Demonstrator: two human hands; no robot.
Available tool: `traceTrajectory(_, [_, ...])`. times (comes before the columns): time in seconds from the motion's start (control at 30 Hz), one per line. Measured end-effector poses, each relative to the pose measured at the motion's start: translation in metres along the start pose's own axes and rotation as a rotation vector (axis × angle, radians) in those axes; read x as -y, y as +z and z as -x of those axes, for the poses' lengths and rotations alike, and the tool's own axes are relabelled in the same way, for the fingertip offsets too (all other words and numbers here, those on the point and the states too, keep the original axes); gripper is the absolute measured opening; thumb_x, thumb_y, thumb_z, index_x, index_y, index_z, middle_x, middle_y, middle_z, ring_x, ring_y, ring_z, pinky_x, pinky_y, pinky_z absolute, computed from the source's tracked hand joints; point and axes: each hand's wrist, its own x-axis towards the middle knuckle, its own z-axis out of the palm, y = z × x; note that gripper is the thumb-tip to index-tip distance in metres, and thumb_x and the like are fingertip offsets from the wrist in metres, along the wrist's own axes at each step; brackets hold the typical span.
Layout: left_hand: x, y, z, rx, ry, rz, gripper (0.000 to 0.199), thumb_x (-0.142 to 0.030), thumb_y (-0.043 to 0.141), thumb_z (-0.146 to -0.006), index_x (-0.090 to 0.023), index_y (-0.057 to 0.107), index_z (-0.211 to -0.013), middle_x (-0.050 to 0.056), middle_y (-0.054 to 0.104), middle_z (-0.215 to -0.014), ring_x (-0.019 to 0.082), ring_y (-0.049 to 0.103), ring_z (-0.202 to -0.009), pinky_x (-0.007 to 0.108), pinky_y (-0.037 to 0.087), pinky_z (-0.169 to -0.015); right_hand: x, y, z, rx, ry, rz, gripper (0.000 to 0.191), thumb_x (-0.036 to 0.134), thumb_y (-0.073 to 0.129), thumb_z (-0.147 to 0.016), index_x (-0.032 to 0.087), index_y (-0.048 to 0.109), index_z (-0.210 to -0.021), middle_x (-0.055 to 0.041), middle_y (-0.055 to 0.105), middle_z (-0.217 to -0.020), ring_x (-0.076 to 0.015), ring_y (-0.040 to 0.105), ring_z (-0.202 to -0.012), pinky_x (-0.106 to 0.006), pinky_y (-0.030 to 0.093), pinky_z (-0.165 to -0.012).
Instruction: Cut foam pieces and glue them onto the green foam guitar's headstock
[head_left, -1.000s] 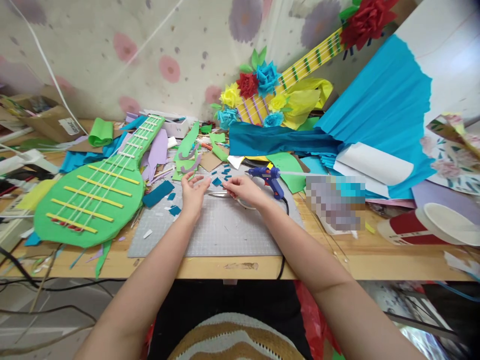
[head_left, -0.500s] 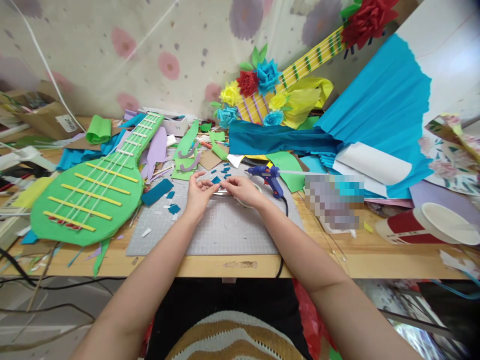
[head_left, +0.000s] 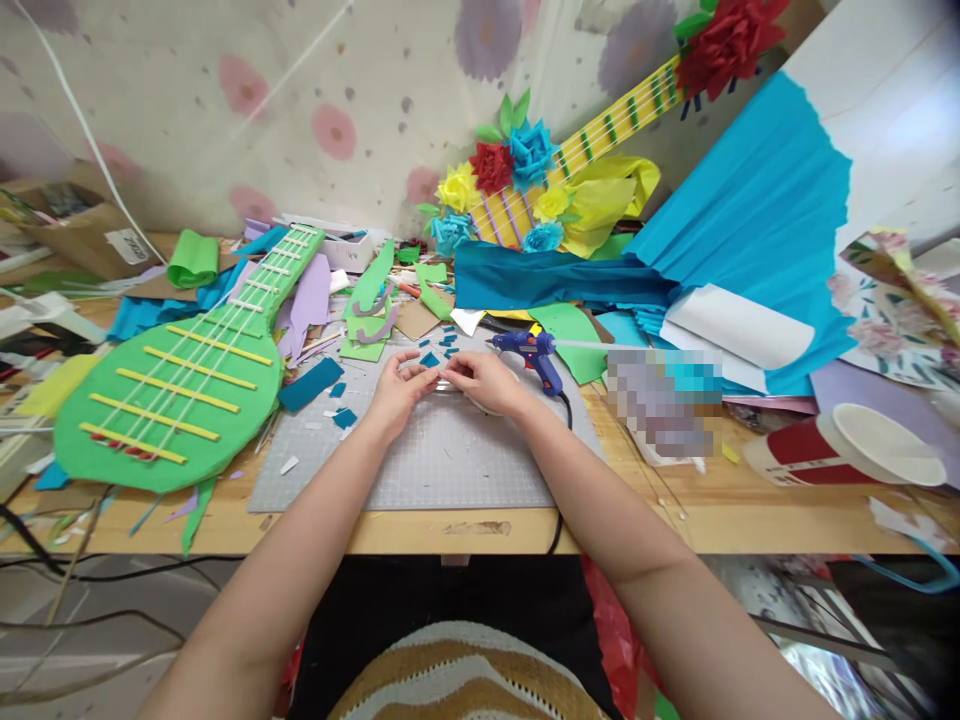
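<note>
Over the grey cutting mat (head_left: 450, 470), my left hand (head_left: 401, 390) and my right hand (head_left: 484, 380) meet at the fingertips. Thumb and forefinger are pinched on each hand, and whatever lies between them is too small to make out. The other left fingers are loosely curled. Beneath my right hand shows part of a pale, shiny, rounded object, mostly covered. Small dark blue paper pieces (head_left: 429, 360) lie just beyond the fingertips, with more to the left beside a larger blue strip (head_left: 311, 384). A blue glue gun (head_left: 534, 352) rests right of my right hand.
A green paper lute shape (head_left: 169, 400) with yellow bars lies left. Behind are green scraps (head_left: 371, 290), a yellow paper guitar (head_left: 607, 130) with paper flowers, and blue crepe paper (head_left: 757, 220). A paper cup (head_left: 847, 445) stands right. The glue gun's black cord (head_left: 568, 430) crosses the mat's right side.
The whole view has shifted slightly, so things sit a little further left. My hands stay pinched together at nearly the same place over the mat.
</note>
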Motion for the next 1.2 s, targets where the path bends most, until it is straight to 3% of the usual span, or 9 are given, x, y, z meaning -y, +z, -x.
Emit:
traceTrajectory(0.3, [0.002, -0.004, -0.002, -0.061, 0.053, -0.021, 0.052, -0.015, 0.077, -0.049, -0.018, 0.043, -0.09, -0.007, 0.058, -0.061, 0.007, 0.058, -0.058, 0.024, 0.048, -0.065, -0.002, -0.004, 0.002, 0.029, -0.047, -0.027, 0.027, 0.034, 0.038, -0.085, 0.016, 0.058, -0.083, 0.0002, 0.056, -0.069, -0.0103, 0.046, -0.063, -0.022, 0.032, -0.06])
traceTrajectory(0.53, [0.007, -0.004, -0.005, -0.089, 0.183, -0.181, 0.049, -0.029, 0.074, -0.054, -0.019, 0.043, -0.091, -0.004, 0.058, -0.066, 0.01, 0.061, -0.058, 0.027, 0.05, -0.062, -0.001, -0.002, 0.002, 0.048, -0.059, 0.072, 0.02, 0.03, 0.046, -0.08, 0.015, 0.058, -0.074, 0.0002, 0.055, -0.067, -0.0097, 0.043, -0.06, -0.022, 0.029, -0.058])
traceTrajectory(0.67, [0.011, -0.008, -0.007, -0.013, 0.221, -0.289, 0.057, -0.023, 0.076, -0.048, -0.02, 0.043, -0.095, -0.005, 0.058, -0.066, 0.009, 0.059, -0.055, 0.024, 0.048, -0.058, 0.0, -0.003, 0.002, 0.074, -0.07, 0.095, 0.017, 0.027, 0.047, -0.079, 0.015, 0.059, -0.074, -0.0002, 0.056, -0.067, -0.0096, 0.045, -0.061, -0.021, 0.03, -0.059])
traceTrajectory(0.83, [0.012, -0.01, -0.008, -0.067, 0.245, -0.294, 0.056, -0.021, 0.076, -0.048, -0.019, 0.042, -0.093, -0.007, 0.053, -0.064, 0.006, 0.055, -0.052, 0.021, 0.045, -0.056, -0.001, -0.004, 0.003, 0.083, -0.063, 0.079, 0.012, 0.024, 0.052, -0.075, 0.015, 0.059, -0.075, -0.0001, 0.057, -0.068, -0.009, 0.045, -0.06, -0.021, 0.031, -0.058])
traceTrajectory(1.03, [0.007, -0.009, -0.004, -0.056, 0.197, -0.335, 0.062, -0.032, 0.074, -0.055, -0.022, 0.038, -0.105, 0.003, 0.061, -0.092, 0.011, 0.061, -0.058, 0.025, 0.049, -0.052, -0.007, -0.005, 0.003, 0.024, -0.075, 0.068, 0.012, 0.022, 0.048, -0.076, 0.016, 0.058, -0.074, 0.0007, 0.056, -0.067, -0.0095, 0.044, -0.059, -0.021, 0.03, -0.057])
traceTrajectory(1.2, [0.006, -0.014, -0.003, -0.074, 0.374, -0.447, 0.059, -0.027, 0.072, -0.058, -0.024, 0.042, -0.109, 0.004, 0.057, -0.098, 0.011, 0.062, -0.068, 0.022, 0.048, -0.058, -0.011, -0.005, 0.002, -0.006, -0.07, 0.119, 0.011, 0.021, 0.048, -0.076, 0.016, 0.057, -0.072, 0.0001, 0.056, -0.067, -0.0103, 0.045, -0.061, -0.022, 0.03, -0.057])
